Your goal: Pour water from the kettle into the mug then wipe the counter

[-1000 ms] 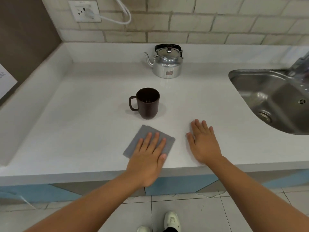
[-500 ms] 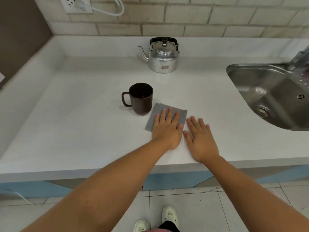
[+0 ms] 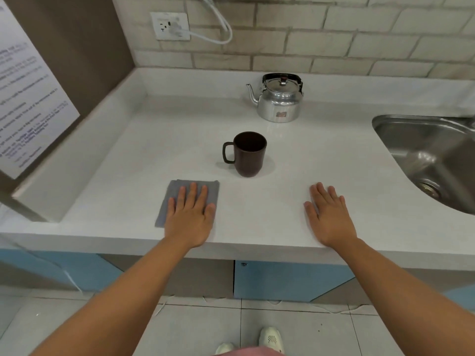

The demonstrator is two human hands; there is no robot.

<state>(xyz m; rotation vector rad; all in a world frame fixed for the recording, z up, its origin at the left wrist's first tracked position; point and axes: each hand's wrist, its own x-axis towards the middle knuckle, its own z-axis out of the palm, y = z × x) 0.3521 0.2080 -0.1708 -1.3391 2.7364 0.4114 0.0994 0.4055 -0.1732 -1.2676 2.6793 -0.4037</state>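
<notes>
I see my left hand [image 3: 191, 217] lying flat, fingers [image 3: 193, 194] stretched out and slightly spread, gripping nothing but pressing down on the cloth [image 3: 177, 187]. The cloth is grey and roughly square, spread flat on the worktop [image 3: 144, 160] at lower left of centre, its near edge close to the worktop's front lip. My right hand [image 3: 330, 218] is also flat and open, palm down on the bare worktop at lower right of centre, well apart from the cloth, its heel at the front edge.

Above and between my hands, near the middle of the frame, the mug [image 3: 249, 154] stands upright, dark brown, handle pointing to the frame's left. It sits just beyond the cloth's far right corner, not touching it. I cannot tell whether there is water in it; the inside reads dark.

Farther up, right of centre, the kettle [image 3: 280, 100] stands upright by the back wall, silver, lid on, black handle folded over, spout pointing left. It is well apart from the mug.

At the right edge, the sink [image 3: 421, 150] is set into the worktop. At upper left, a socket [image 3: 169, 26] with a white cable plugged in sits on the tiled wall, and a printed sheet [image 3: 28, 104] hangs on the brown side panel.
</notes>
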